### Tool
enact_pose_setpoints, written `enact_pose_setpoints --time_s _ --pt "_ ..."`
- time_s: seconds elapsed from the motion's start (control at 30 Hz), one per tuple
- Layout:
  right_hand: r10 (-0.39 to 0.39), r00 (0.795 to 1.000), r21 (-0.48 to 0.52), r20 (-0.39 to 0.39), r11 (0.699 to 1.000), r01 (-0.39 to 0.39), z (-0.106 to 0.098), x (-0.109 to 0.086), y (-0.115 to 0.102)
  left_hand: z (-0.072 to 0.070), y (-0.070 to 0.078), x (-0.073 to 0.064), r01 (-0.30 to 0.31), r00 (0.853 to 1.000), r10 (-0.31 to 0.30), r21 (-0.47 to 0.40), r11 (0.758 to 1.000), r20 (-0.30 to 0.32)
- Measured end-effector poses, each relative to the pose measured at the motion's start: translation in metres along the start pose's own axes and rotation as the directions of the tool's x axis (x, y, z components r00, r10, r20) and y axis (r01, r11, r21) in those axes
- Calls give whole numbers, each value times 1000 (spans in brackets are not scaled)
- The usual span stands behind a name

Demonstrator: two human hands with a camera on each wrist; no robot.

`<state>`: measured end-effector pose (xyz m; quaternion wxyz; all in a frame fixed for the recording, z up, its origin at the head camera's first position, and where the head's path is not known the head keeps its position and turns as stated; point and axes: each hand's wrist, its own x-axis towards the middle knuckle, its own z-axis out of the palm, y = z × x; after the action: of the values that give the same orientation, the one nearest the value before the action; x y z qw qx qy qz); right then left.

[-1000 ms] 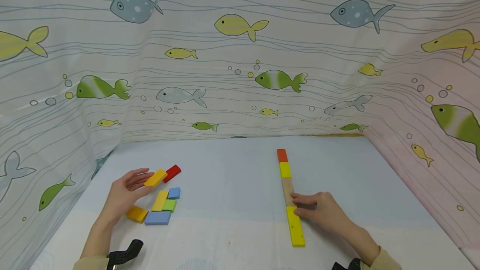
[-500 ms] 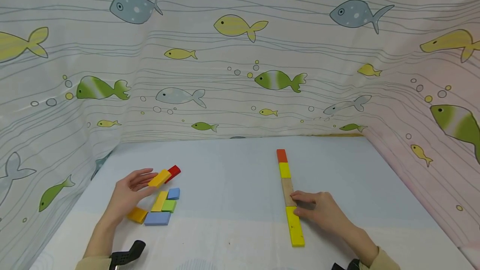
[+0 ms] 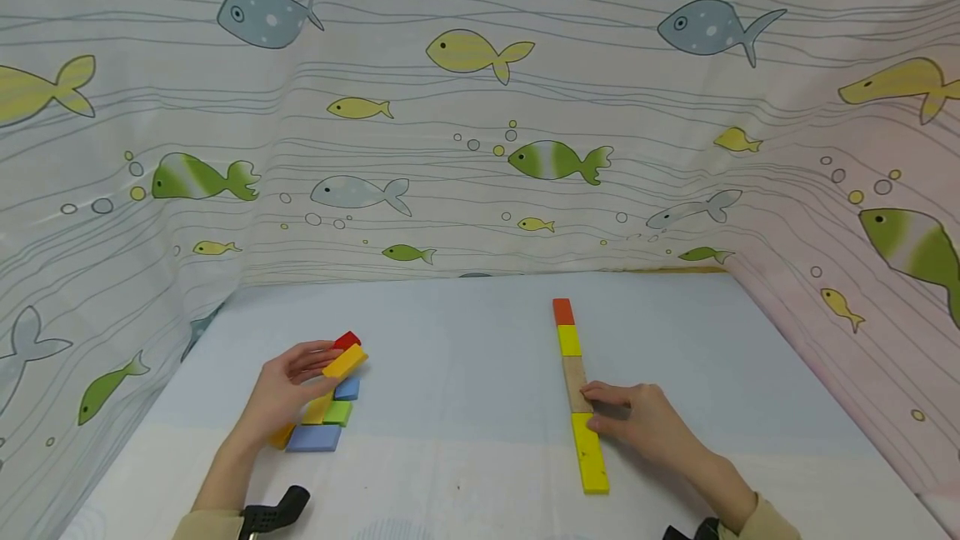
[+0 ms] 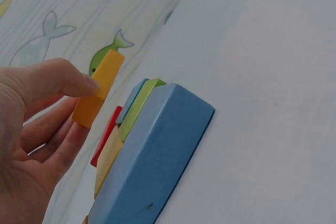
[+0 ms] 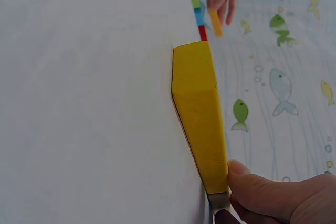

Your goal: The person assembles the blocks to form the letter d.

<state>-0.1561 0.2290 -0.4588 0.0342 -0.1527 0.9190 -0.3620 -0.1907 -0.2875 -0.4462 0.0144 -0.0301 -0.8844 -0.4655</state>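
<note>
My left hand [image 3: 277,394] pinches an orange-yellow block [image 3: 346,361] between thumb and fingers, tilted and raised over a group of blocks. Around it lie a red block [image 3: 347,340], partly covered, a small blue block [image 3: 347,389], a green block [image 3: 338,414], a long blue block [image 3: 313,438] and two yellow-orange ones half hidden by the hand. My right hand [image 3: 641,415] touches a row of blocks from its right side: index fingertip on the plain wooden block [image 3: 574,382], thumb against the long yellow block [image 5: 202,135].
Beyond the wooden block, the row continues with a short yellow block [image 3: 570,341] and an orange-red block [image 3: 563,312]. The white table [image 3: 450,407] lies between both groups. A fish-patterned curtain [image 3: 450,190] surrounds it at the back and sides.
My left hand has moved to the right with the orange-yellow block, which now covers part of the red block. The right hand and the row have stayed put.
</note>
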Motion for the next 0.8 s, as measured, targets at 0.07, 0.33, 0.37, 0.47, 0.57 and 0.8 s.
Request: enact_pose_setpoints --time_s 0.07,0.33,0.37,0.47,0.57,0.8 --pt "-3 1000 0 3 1000 3 0 0 0 3 2 0 -12 1000 12 -21 1000 9" --pt "-1 1000 14 14 1000 1 -1 1 0 17 8 0 -118 992 122 -95 988 37" --pt "-1 1000 14 13 1000 1 0 1 1 20 10 1 -125 991 130 -106 987 42" --pt "1 1000 18 13 1000 -1 0 2 2 28 14 4 -137 988 144 -125 983 55" --pt "2 1000 23 12 1000 -2 0 2 3 38 21 9 -151 984 164 -159 976 72" --pt "-13 1000 15 8 1000 13 1 0 3 63 36 18 -186 973 205 -163 969 108"
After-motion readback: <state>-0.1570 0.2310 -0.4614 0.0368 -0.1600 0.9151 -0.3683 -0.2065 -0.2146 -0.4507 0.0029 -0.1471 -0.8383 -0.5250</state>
